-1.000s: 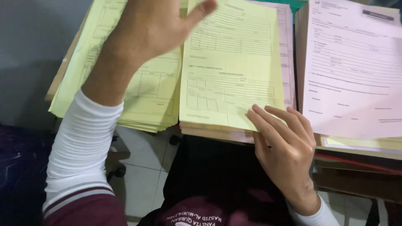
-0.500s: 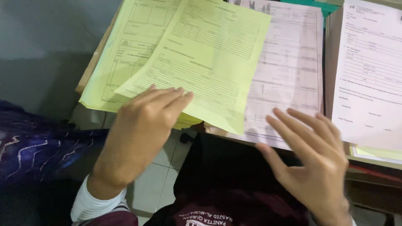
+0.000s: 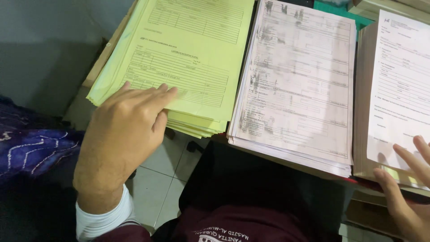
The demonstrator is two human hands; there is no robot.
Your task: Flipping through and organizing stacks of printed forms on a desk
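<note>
Stacks of printed forms cover the desk: a yellow stack (image 3: 188, 58) at left, a smudged pink stack (image 3: 298, 85) in the middle, a white sheet (image 3: 401, 85) at right. The left hand (image 3: 121, 143) lies flat, fingers extended (gripping nothing), on the yellow stack's near corner. The right hand (image 3: 410, 188), open, touches the white sheet's lower edge.

The yellow forms (image 3: 188, 58) under the left hand (image 3: 121, 139) are thin matt paper, smooth, with the stack's lower edges fanned loose. The pale pink forms (image 3: 295, 85) beside them are matt paper too, smudged grey with carbon. White matt paper (image 3: 403, 80) lies at the right hand (image 3: 407, 188), and the floor tiles (image 3: 152, 183) look smooth with a slight gloss.
</note>
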